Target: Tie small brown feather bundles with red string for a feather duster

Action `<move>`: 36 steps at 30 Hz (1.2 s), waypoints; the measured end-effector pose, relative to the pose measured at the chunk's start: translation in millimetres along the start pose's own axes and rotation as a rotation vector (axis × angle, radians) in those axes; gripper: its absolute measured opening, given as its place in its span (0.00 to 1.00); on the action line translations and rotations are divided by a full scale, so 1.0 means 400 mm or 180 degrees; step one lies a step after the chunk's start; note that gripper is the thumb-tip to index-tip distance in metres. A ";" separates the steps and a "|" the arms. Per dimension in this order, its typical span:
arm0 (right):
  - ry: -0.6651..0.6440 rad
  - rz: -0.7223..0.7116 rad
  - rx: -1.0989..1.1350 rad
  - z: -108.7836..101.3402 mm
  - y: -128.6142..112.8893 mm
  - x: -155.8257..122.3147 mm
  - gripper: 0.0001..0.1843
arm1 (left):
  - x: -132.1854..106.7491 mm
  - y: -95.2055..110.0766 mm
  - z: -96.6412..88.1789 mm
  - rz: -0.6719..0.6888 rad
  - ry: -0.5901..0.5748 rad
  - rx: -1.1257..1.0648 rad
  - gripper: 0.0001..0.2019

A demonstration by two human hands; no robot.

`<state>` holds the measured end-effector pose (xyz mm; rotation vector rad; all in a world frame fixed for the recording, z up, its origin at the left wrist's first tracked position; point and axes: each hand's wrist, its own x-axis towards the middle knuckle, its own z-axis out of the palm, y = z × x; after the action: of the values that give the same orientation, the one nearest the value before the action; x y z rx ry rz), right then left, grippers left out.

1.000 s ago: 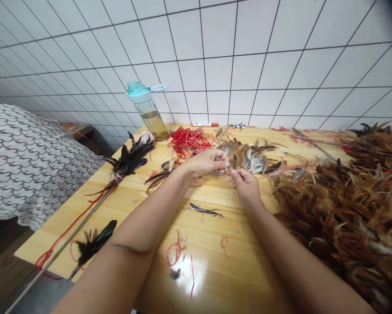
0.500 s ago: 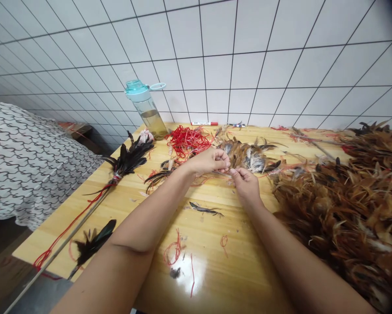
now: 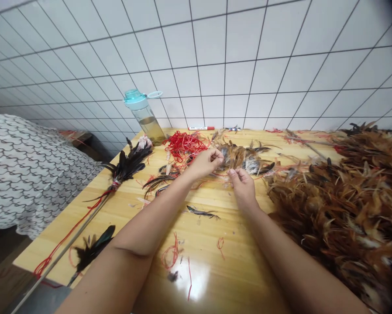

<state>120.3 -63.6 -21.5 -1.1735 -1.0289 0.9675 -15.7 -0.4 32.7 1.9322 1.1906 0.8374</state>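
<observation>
My left hand (image 3: 208,163) is closed in a pinch over the back of the table, just right of a tangle of red string (image 3: 184,146). My right hand (image 3: 242,185) is also closed, thumb pressed to the fingers, a small gap to the right and nearer me. What either pinch holds is too small to make out. Right behind both hands lies a loose heap of brown, grey and white feathers (image 3: 238,157). A thin red string runs along the table close to my right fingertips. Dark feathers lie half hidden behind my left forearm.
A large pile of brown feathers (image 3: 346,209) covers the right side. On the left lies a stick (image 3: 81,230) with black feathers (image 3: 127,163) bound at its end. A water bottle (image 3: 148,124), a red-capped marker (image 3: 201,128) and a loose dark feather (image 3: 202,213) are on the table.
My hands were nearly touching at the fingertips and are now slightly apart, the left one drawn off to the left. The whole view has shifted a little.
</observation>
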 end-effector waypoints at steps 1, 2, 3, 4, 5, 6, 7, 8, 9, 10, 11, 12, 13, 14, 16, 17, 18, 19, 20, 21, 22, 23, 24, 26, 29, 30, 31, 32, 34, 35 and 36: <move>-0.0008 -0.0072 -0.0029 0.003 0.000 -0.003 0.16 | 0.008 0.001 0.007 0.0029 0.0066 0.0122 0.07; -0.0046 -0.0190 -0.0096 0.006 -0.001 -0.008 0.15 | 0.018 0.005 0.016 0.0056 0.0095 0.0214 0.07; -0.0083 -0.0358 -0.0197 0.010 -0.003 -0.016 0.14 | 0.030 0.011 0.027 0.0080 0.0094 0.0286 0.07; -0.0162 -0.0585 -0.0326 0.014 -0.007 -0.025 0.14 | 0.044 0.018 0.039 0.0116 0.0043 0.0361 0.07; -0.0278 -0.0866 -0.0503 0.019 -0.012 -0.036 0.13 | 0.059 0.027 0.052 0.0158 -0.0033 0.0474 0.08; -0.0438 -0.1198 -0.0699 0.023 -0.017 -0.048 0.13 | 0.074 0.037 0.065 0.0199 -0.0104 0.0639 0.09; -0.0638 -0.1554 -0.0875 0.027 -0.022 -0.061 0.13 | 0.088 0.046 0.078 0.0231 -0.0170 0.0868 0.11; -0.0831 -0.1868 -0.1028 0.031 -0.026 -0.072 0.13 | 0.101 0.055 0.091 0.0237 -0.0226 0.1132 0.13; -0.0995 -0.2106 -0.1154 0.034 -0.029 -0.081 0.12 | 0.112 0.061 0.102 0.0206 -0.0258 0.1388 0.14; -0.1050 -0.2251 -0.1250 0.036 -0.031 -0.088 0.11 | 0.121 0.065 0.112 0.0150 -0.0278 0.1591 0.16; -0.1037 -0.2327 -0.1312 0.037 -0.032 -0.093 0.11 | 0.128 0.066 0.120 0.0082 -0.0290 0.1718 0.17; -0.0986 -0.2355 -0.1349 0.038 -0.034 -0.096 0.11 | 0.133 0.066 0.127 0.0035 -0.0317 0.1776 0.17; -0.0927 -0.2359 -0.1376 0.039 -0.035 -0.098 0.12 | 0.137 0.063 0.131 0.0014 -0.0338 0.1794 0.16; -0.0901 -0.2363 -0.1402 0.039 -0.036 -0.099 0.12 | 0.140 0.060 0.134 0.0020 -0.0334 0.1795 0.14; -0.0967 -0.2398 -0.1483 0.041 -0.039 -0.103 0.11 | 0.144 0.055 0.134 0.0035 -0.0305 0.1808 0.10; -0.1035 -0.2423 -0.1534 0.042 -0.041 -0.107 0.11 | 0.144 0.055 0.132 0.0016 -0.0250 0.1838 0.09; -0.1101 -0.2454 -0.1580 0.044 -0.043 -0.112 0.10 | 0.144 0.057 0.129 -0.0019 -0.0163 0.1884 0.08; -0.1167 -0.2492 -0.1618 0.046 -0.045 -0.117 0.10 | 0.142 0.061 0.125 -0.0055 -0.0051 0.1928 0.08; -0.1223 -0.2531 -0.1653 0.049 -0.047 -0.123 0.09 | 0.139 0.067 0.121 -0.0077 0.0073 0.1952 0.08; -0.1270 -0.2571 -0.1689 0.051 -0.050 -0.130 0.09 | 0.133 0.075 0.118 -0.0074 0.0183 0.1937 0.07; -0.1304 -0.2614 -0.1725 0.053 -0.054 -0.137 0.08 | 0.126 0.083 0.116 -0.0038 0.0260 0.1859 0.06; -0.1340 -0.2663 -0.1764 0.055 -0.059 -0.144 0.07 | 0.118 0.092 0.115 0.0014 0.0275 0.1701 0.06; -0.1372 -0.2723 -0.1800 0.057 -0.065 -0.153 0.06 | 0.108 0.101 0.117 0.0061 0.0228 0.1469 0.06; -0.1450 -0.2899 -0.1864 0.061 -0.079 -0.174 0.06 | 0.088 0.113 0.129 0.0077 -0.0060 0.0884 0.08; -0.1681 -0.3401 -0.1865 0.073 -0.097 -0.218 0.06 | 0.067 0.117 0.169 -0.0048 -0.0614 0.0288 0.08; -0.1771 -0.3599 -0.1819 0.077 -0.099 -0.234 0.06 | 0.065 0.116 0.186 -0.0072 -0.0695 0.0311 0.08; -0.1846 -0.3787 -0.1761 0.082 -0.100 -0.248 0.07 | 0.065 0.115 0.203 -0.0067 -0.0712 0.0455 0.08; -0.1891 -0.3942 -0.1706 0.086 -0.100 -0.261 0.07 | 0.067 0.114 0.219 -0.0043 -0.0681 0.0688 0.07; -0.1853 -0.4103 -0.1619 0.092 -0.098 -0.277 0.09 | 0.074 0.113 0.247 0.0028 -0.0567 0.1244 0.08; -0.1798 -0.4076 -0.1608 0.093 -0.098 -0.282 0.10 | 0.078 0.112 0.257 0.0052 -0.0508 0.1489 0.08; -0.1741 -0.3981 -0.1622 0.093 -0.099 -0.284 0.10 | 0.081 0.111 0.265 0.0054 -0.0449 0.1679 0.08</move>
<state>58.0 -168.8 8.0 -0.3966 -2.1425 -0.0282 102.4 -9.5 17.3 2.3741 1.4074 0.4047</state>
